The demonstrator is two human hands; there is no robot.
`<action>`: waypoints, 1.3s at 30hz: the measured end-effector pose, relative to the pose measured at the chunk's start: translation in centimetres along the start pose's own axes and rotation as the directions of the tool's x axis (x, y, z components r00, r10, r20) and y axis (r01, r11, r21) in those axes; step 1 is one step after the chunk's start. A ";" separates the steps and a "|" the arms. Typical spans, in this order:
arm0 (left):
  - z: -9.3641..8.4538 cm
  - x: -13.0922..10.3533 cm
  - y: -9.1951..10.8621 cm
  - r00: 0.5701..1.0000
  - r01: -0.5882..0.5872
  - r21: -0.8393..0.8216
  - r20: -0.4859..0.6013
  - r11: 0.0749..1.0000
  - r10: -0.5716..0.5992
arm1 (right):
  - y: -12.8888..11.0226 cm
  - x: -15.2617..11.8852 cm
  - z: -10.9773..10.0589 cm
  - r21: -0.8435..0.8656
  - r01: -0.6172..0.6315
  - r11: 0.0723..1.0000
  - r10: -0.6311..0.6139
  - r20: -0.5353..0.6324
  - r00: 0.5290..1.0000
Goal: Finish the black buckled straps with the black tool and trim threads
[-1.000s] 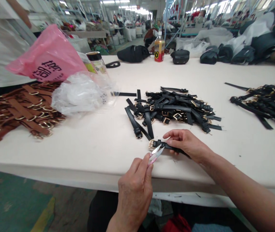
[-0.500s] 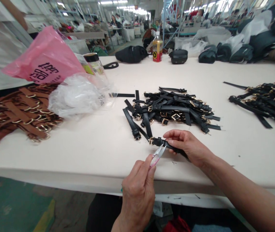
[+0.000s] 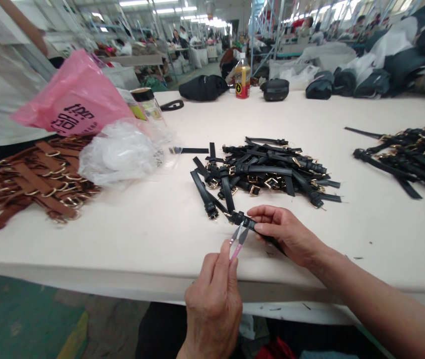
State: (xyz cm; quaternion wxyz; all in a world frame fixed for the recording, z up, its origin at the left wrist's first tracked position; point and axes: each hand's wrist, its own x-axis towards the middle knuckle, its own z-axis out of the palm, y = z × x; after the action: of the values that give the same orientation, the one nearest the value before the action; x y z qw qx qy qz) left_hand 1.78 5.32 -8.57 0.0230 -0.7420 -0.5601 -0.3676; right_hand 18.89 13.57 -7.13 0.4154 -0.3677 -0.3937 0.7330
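My left hand (image 3: 212, 299) is closed around pink-handled thread snips (image 3: 238, 240). The blades are spread apart, with their tips at a black buckle strap (image 3: 250, 223). That strap is pinched between the thumb and fingers of my right hand (image 3: 285, 232), with its buckle end pointing left and its tail running down under the palm. Just beyond my hands lies a pile of black buckle straps (image 3: 268, 167) with gold-coloured buckles. A few straps at the pile's near left side almost meet the held one.
Brown straps with metal rings (image 3: 44, 174) are heaped at left beside a clear plastic bag (image 3: 118, 154) and a pink bag (image 3: 81, 99). More black straps (image 3: 418, 159) lie at right. A drink bottle (image 3: 242, 77) stands at the back. A person in white (image 3: 6, 85) is at far left.
The snips have shifted slightly left along the strap, and their blades are spread wider. My right hand has moved a little left with the strap. The view has tilted slightly.
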 end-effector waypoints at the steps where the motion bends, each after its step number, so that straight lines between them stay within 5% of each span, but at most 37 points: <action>1: 0.0 0.1 0.0 1.000 0.002 -0.014 0.005 1.000 -0.002 | 0.0 0.0 -0.1 0.005 -0.006 1.000 0.006 0.005 1.000; 14: 0.1 1.4 0.0 0.999 -0.036 -0.096 -0.013 0.995 0.034 | -0.2 0.1 -0.2 0.100 -0.061 0.993 0.062 -0.010 0.998; 24: 0.1 1.6 -0.5 0.997 0.065 -0.292 0.050 0.954 -0.053 | -0.2 0.3 -0.4 0.108 -0.062 0.992 0.062 -0.002 0.998; 39: 0.4 1.5 -0.6 1.000 -0.001 -0.264 0.010 0.964 0.004 | -0.2 0.3 -0.4 0.113 -0.066 0.991 0.070 -0.026 0.997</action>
State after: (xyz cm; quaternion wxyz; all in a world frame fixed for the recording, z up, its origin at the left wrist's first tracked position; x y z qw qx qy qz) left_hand 1.66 6.96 -8.18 -0.0787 -0.7411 -0.5054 -0.4349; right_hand 19.23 14.00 -7.19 0.4159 -0.3679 -0.3330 0.7621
